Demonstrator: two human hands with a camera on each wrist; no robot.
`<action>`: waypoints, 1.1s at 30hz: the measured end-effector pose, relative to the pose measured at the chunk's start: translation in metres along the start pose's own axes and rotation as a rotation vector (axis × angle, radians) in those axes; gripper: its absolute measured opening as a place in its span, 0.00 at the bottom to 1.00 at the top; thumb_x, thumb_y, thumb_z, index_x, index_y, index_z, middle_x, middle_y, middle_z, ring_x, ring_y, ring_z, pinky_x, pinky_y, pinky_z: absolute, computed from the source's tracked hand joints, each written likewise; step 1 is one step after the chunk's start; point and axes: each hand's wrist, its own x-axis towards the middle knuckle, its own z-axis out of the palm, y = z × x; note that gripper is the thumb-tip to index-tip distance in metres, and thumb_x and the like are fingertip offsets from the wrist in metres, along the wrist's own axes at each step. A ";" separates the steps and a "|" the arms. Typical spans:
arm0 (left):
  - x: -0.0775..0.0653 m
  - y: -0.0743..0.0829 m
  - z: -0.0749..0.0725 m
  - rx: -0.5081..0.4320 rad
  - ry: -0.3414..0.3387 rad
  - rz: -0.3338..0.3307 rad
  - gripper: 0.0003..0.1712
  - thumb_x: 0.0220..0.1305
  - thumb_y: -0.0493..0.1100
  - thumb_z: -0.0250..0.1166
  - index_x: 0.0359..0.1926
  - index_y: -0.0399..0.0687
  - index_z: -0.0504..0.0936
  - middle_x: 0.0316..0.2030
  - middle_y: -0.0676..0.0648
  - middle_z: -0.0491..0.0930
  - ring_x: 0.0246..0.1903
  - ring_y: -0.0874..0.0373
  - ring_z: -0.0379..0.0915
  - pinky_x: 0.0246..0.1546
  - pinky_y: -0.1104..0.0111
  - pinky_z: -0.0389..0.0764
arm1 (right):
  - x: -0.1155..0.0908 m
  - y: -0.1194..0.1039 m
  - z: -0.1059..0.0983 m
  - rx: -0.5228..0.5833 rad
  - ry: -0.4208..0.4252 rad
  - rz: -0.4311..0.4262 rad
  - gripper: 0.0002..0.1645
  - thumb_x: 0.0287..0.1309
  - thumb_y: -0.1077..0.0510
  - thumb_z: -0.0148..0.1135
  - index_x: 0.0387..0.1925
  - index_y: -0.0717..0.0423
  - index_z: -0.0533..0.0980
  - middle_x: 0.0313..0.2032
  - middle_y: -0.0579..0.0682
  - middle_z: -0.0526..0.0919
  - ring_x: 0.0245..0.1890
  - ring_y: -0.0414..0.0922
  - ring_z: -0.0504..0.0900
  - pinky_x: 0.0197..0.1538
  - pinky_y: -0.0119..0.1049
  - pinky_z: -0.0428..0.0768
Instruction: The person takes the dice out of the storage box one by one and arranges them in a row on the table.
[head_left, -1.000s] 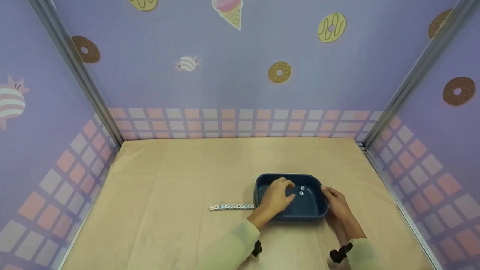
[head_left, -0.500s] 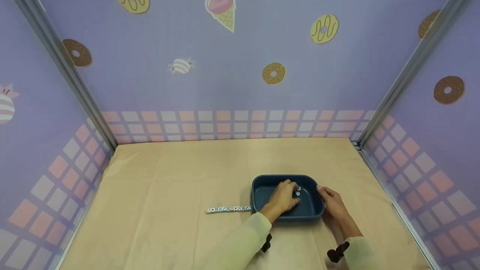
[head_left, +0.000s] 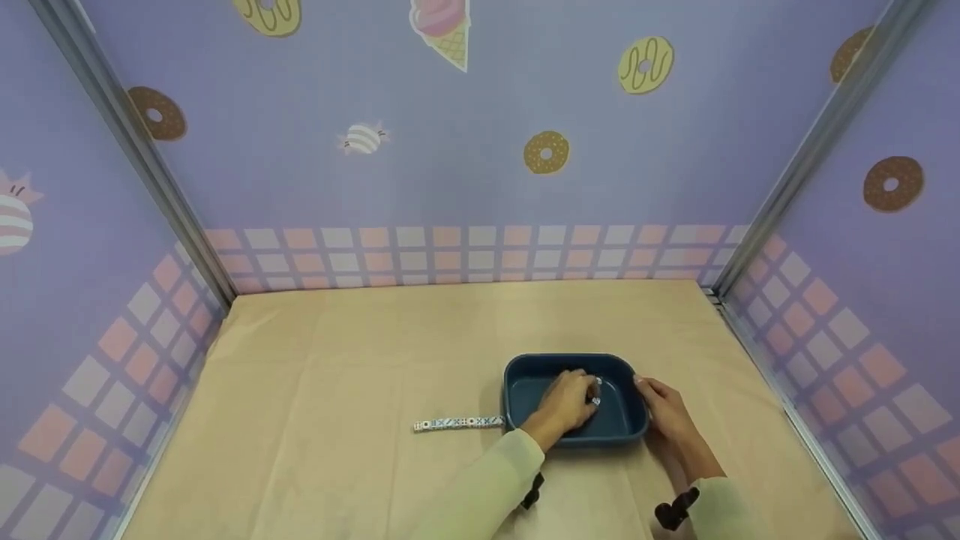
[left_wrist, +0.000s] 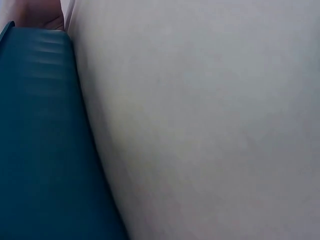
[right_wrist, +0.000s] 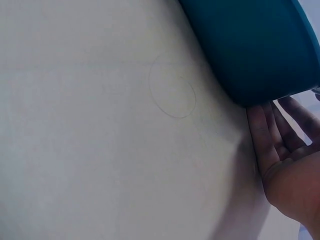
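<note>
A dark blue rectangular box (head_left: 525,361) with rounded corners stands on the cloth. My left hand (head_left: 566,403) reaches down inside it, thumb and fingers curled in a pinch at the small white dice (head_left: 597,400). Those dice are mostly covered by the fingers. At the box's right end, my right hand (head_left: 666,409) holds the wall, its thumb at the rim. The right wrist view shows fingers (right_wrist: 261,132) against the outside of the box (right_wrist: 250,50). A straight row of white dice with blue and dark marks (head_left: 459,424) runs left from the box's left side.
A beige cloth (head_left: 322,390) covers the table. Purple walls with sweet prints (head_left: 465,180) enclose it at the back and both sides, with grey metal posts (head_left: 161,180) in the corners.
My left hand has moved right and down inside the box, and its fingers have closed in at the loose dice. The right hand stays at the box's right end. The head view has shifted slightly.
</note>
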 end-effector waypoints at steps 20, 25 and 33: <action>-0.026 -0.012 -0.034 -0.180 0.153 0.200 0.07 0.71 0.47 0.73 0.46 0.54 0.87 0.41 0.57 0.82 0.43 0.67 0.77 0.46 0.78 0.78 | -0.001 0.004 0.010 0.057 0.020 -0.043 0.34 0.78 0.38 0.58 0.62 0.65 0.78 0.64 0.60 0.79 0.66 0.54 0.73 0.72 0.51 0.67; -0.054 -0.023 -0.059 -0.204 0.150 0.249 0.08 0.72 0.47 0.72 0.47 0.53 0.87 0.42 0.56 0.82 0.44 0.67 0.77 0.47 0.79 0.78 | -0.003 0.004 0.007 0.048 0.033 -0.049 0.34 0.79 0.39 0.57 0.62 0.67 0.77 0.65 0.62 0.78 0.67 0.55 0.72 0.73 0.52 0.66; -0.093 -0.061 -0.097 -0.203 0.206 0.307 0.08 0.72 0.45 0.72 0.49 0.50 0.87 0.43 0.54 0.82 0.43 0.64 0.79 0.47 0.74 0.81 | -0.003 0.003 0.003 0.050 0.020 -0.044 0.36 0.79 0.37 0.55 0.63 0.66 0.77 0.67 0.63 0.76 0.68 0.56 0.72 0.75 0.54 0.65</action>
